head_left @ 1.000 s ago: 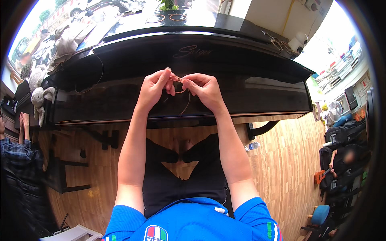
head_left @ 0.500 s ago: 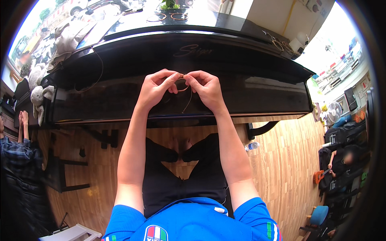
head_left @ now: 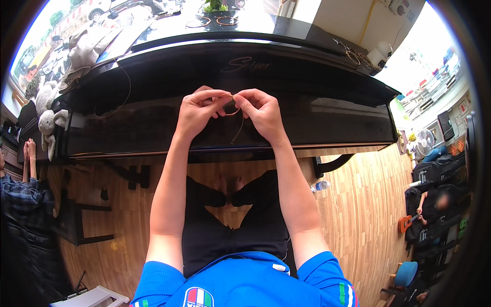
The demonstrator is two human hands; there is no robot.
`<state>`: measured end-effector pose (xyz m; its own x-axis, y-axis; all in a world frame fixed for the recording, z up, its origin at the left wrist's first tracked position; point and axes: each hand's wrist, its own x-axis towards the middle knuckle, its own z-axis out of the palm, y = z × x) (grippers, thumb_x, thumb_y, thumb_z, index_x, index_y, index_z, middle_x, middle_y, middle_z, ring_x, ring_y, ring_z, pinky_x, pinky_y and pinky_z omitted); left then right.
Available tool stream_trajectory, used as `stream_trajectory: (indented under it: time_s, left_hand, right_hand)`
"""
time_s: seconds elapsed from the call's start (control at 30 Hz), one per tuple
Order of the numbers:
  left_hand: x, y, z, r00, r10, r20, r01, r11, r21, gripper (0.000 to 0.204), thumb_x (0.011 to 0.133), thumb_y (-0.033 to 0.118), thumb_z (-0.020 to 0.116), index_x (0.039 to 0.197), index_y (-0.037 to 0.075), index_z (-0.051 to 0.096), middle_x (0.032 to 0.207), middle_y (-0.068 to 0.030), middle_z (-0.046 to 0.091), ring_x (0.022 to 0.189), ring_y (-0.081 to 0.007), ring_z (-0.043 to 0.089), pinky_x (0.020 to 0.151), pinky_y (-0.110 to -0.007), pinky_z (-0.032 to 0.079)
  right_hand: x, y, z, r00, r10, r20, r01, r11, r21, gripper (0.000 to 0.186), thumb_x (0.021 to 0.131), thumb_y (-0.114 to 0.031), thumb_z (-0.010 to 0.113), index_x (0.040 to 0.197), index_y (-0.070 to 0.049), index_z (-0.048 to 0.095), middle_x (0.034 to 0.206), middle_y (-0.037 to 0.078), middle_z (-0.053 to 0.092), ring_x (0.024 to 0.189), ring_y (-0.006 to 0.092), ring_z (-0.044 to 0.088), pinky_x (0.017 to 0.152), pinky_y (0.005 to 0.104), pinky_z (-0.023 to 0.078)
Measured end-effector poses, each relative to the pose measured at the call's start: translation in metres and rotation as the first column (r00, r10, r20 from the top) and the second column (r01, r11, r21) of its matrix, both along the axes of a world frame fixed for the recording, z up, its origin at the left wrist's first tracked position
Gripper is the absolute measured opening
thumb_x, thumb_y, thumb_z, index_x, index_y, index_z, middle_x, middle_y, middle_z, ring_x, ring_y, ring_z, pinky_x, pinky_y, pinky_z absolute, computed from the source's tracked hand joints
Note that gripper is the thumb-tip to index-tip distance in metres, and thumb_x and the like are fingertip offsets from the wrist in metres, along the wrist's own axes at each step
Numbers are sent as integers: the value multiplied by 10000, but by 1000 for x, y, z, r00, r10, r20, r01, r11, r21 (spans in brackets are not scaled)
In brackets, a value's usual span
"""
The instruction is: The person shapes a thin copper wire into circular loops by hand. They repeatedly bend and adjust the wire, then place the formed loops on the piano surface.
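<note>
Two hands of the person are in view, and both work on one thin copper-brown cord [head_left: 232,114], bent into one small ring with one loose end hanging below it. The cord is between the hands, in front of one black piano [head_left: 153,125]; I cannot tell if its end touches the piano.

The grip of the left hand [head_left: 199,112] is together: thumb and forefinger are pinched on the upper part of the ring, and the other fingers are curled. The grip of the right hand [head_left: 263,110] is also clamped on the cord with thumb and forefinger, just beside the left fingertips. The exact crossing of the cord there is too small to see.

On the piano top lie two more rings, a left ring [head_left: 198,27] and a right ring [head_left: 227,24], near one green plant [head_left: 215,6]. One long string [head_left: 130,84] hangs down the piano's left part. One grey soft toy [head_left: 47,123] is at the left end. One bottle [head_left: 321,185] is on the wooden floor [head_left: 353,225].

Two other people are in view: one at left with a plaid sleeve [head_left: 20,192], one at right with one orange ukulele [head_left: 405,223].

The piano carries one word in thin slanted lettering [head_left: 246,64]. The blue shirt [head_left: 255,281] has one badge [head_left: 198,298] in green, white and red.
</note>
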<state>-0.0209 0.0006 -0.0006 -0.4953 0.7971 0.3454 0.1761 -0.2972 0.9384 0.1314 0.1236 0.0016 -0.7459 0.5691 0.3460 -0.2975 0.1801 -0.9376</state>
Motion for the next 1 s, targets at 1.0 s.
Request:
stream_trajectory:
  time_s: [1.0]
  left_hand:
    - [5,-2,4,993,115,7,-115,993,36,191,949,142,712,1063,-8,739,1062,-85,711,697,-91,670,636,-212,498]
  right_hand:
    - [1,-3,3,998,-43,50,43,999,4,197,931,-92,727,1109,-8,742,854,16,722,686,47,569,622,195,470]
